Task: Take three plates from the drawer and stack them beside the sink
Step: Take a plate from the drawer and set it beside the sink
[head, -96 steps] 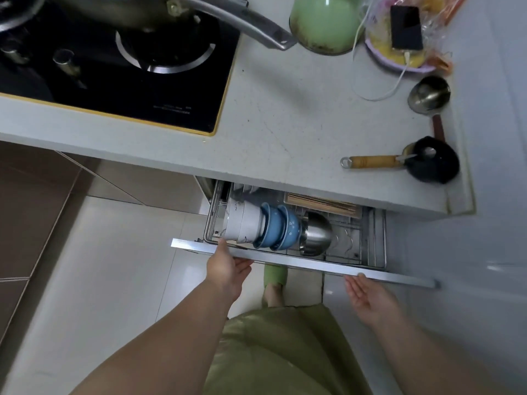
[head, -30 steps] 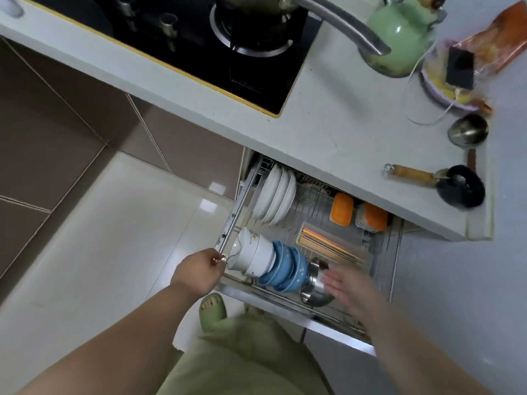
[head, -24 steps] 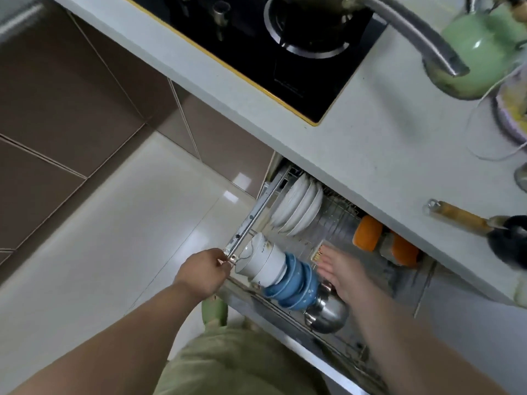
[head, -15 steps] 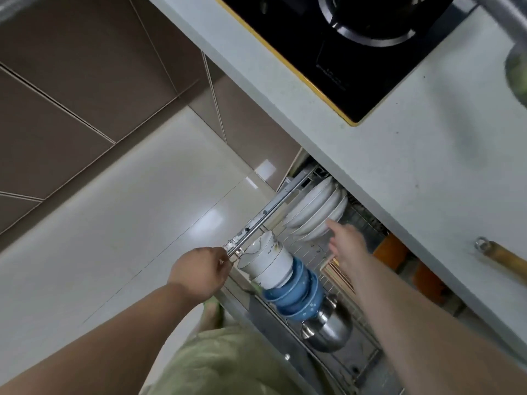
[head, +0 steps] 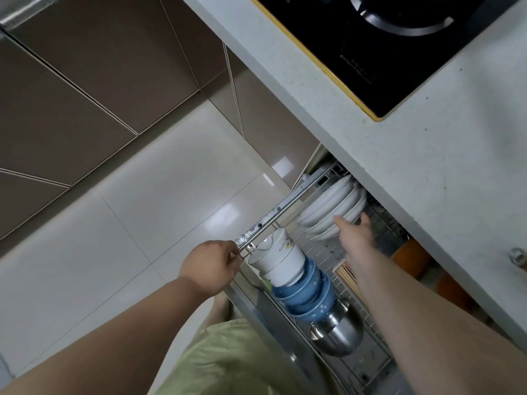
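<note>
Centre frame: right hand (head: 355, 236) spread wide, reaching upright white ceramic plates (head: 332, 210) | left hand (head: 211, 265) gripping pulled-out wire drawer (head: 268, 216) rail | glazed, breakable, likely slippery; best pinched at rim

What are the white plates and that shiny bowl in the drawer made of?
The white plates look like glazed ceramic or porcelain: smooth, glossy white with soft highlights, though hard plastic can't be ruled out. The shiny bowl looks like polished stainless steel: silvery-grey, with mirror-like reflections on its curved side.

Right hand (head: 355, 233) open, left hand (head: 209, 266) seemingly curled.
</note>
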